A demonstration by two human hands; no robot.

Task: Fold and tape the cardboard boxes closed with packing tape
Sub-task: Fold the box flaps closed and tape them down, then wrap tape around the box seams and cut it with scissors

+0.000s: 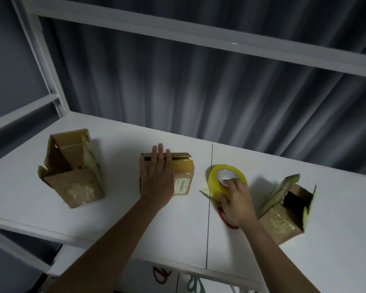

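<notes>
The right hand [237, 199] is lying nearest on the white counter [118, 218], its fingers [228, 183] curling over the rim and into the core of a yellow roll of packing tape [224, 180], gripping it. Under the wrist a pair of red-handled scissors [226, 220] is lying flat, mostly hidden, with the blade tips showing just left of the roll. To the right of that hand, an open brown cardboard box with torn, tape-covered flaps [283, 216] is standing with its flaps up.

Left of the roll and a little farther off, the left hand [156, 180] is pressing down flat, its fingers straight and together, on top of a small brown cardboard box with a white printed label [182, 182]. That box's flaps are folded down, with a narrow gap showing along its far edge.

Well apart at the left, a taller open brown cardboard box [72, 174] is standing with its flaps raised. Behind the counter a grey pleated curtain [199, 92] is hanging, crossed by a white frame bar [178, 32].
</notes>
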